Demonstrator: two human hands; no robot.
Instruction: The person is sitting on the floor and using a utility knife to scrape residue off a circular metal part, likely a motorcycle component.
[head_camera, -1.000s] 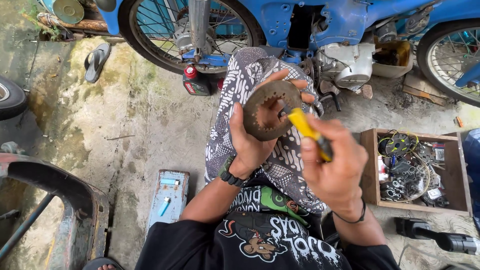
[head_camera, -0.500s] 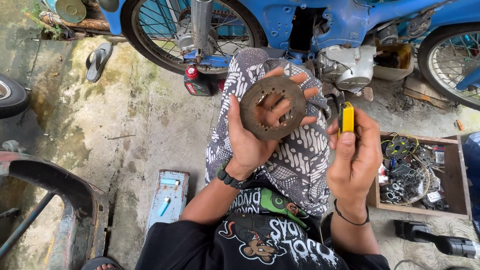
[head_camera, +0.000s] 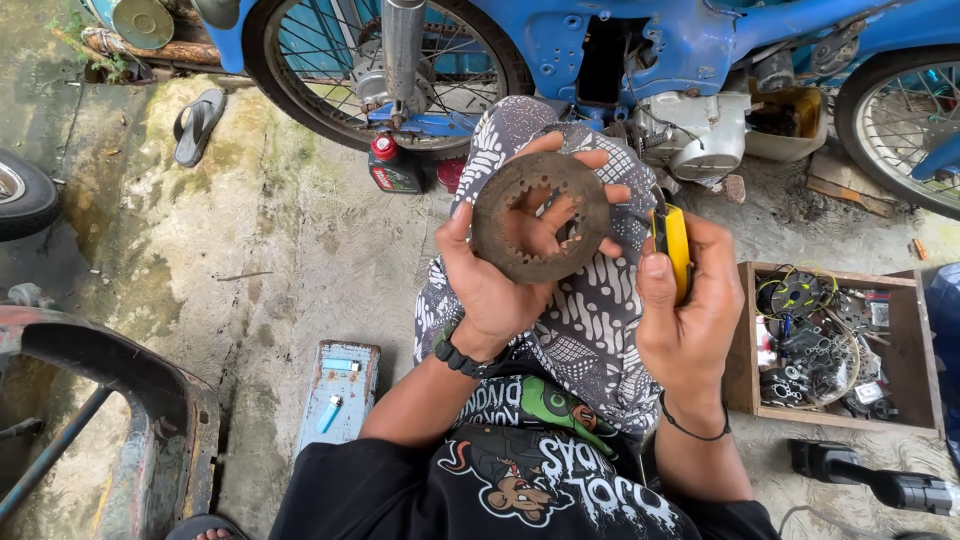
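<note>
Rusty brown toothed ring plate (head_camera: 540, 215) is held upright in the left hand (head_camera: 495, 285), fingers curled over its far rim and thumb on the near-left edge; the toothed inner hole shows fingers through it. Right hand (head_camera: 690, 320) is clenched around a yellow-handled tool (head_camera: 670, 245), just right of the plate, not touching it. Patterned cloth (head_camera: 590, 330) lies beneath. Wooden parts box (head_camera: 905, 360) sits right; bare concrete floor (head_camera: 260, 260) lies open left. Blue motorcycle (head_camera: 640, 40) bounds the far side.
</note>
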